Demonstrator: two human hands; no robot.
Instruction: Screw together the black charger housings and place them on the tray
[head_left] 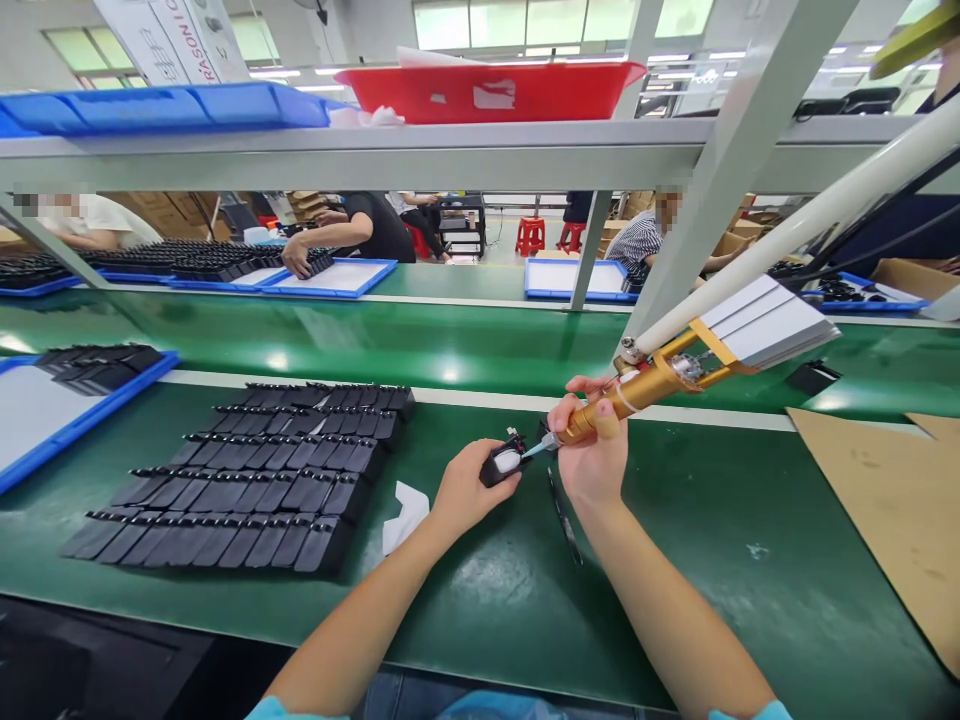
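Observation:
My left hand (466,490) grips a small black part (501,462) with a white inside, held just above the green table (675,560). My right hand (592,450) is wrapped around a gold dispensing tool (637,390) that hangs from a white hose (810,215). The tool's thin tip touches the white area of the black part. Rows of similar black parts (247,480) lie to the left of my hands. A thin black stick (564,515) lies on the table under my right wrist.
A crumpled white cloth (405,515) lies near my left forearm. Cardboard (892,500) covers the right of the table, a blue tray (45,410) the far left. A conveyor belt (375,340) runs behind. People work at the far bench with blue trays (337,277). A shelf holds a red bin (487,92).

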